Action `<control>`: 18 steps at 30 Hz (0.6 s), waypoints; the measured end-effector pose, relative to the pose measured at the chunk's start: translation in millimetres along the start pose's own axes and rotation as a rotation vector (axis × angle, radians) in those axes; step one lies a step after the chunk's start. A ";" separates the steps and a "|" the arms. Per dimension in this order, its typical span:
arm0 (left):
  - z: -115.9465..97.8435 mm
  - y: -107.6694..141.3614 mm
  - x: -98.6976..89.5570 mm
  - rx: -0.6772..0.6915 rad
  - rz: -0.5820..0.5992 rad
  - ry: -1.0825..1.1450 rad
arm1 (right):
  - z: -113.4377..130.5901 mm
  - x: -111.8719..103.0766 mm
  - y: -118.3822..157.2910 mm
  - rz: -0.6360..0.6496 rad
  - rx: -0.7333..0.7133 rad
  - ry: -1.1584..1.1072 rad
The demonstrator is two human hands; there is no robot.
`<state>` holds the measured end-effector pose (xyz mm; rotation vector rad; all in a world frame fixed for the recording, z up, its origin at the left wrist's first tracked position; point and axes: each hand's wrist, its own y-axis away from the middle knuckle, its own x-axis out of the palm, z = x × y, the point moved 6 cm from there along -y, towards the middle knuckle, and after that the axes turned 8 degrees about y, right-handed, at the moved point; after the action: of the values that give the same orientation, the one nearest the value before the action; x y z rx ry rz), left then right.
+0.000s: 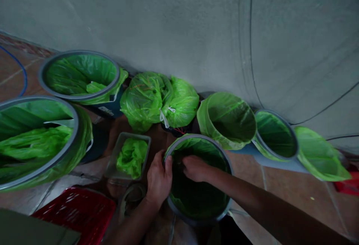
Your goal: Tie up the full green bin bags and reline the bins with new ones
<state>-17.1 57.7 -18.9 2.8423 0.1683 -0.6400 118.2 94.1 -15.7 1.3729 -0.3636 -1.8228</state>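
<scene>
A round trash bin (228,204) with a grey rim and a green plastic liner (199,204) stands in front of me. My left hand (159,179) grips its rim on the left side, the thumb lying over the edge. Inside the bin is my right hand (196,168), its fingers curled near the far left wall. Shadow hides the fingertips and anything they may hold. Close to my left hand, a clear plastic tub (112,170) contains a crumpled green bag (133,158).
Two wide lined bins (73,116) (113,82) stand at left. Tied green bags (146,99) rest against the grey wall (168,21). More lined bins (199,120) (295,146) line the right. A red crate (78,215) and a tape roll (134,196) are lower left.
</scene>
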 end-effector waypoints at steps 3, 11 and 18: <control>-3.9 -0.1 -1.5 0.132 -0.038 0.020 | -10.2 -9.1 -22.3 -0.118 -0.041 0.018; 0.8 -5.9 7.8 0.190 0.115 0.028 | -22.4 -4.8 -1.5 -0.224 0.010 -0.048; -17.8 -9.6 -3.8 0.056 0.191 -0.180 | -112.6 -14.4 136.2 -0.672 0.610 -0.207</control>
<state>-14.8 71.1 -3.4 2.7880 -0.1511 -0.8636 278.9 44.6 40.5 1.8763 -0.6640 -2.5525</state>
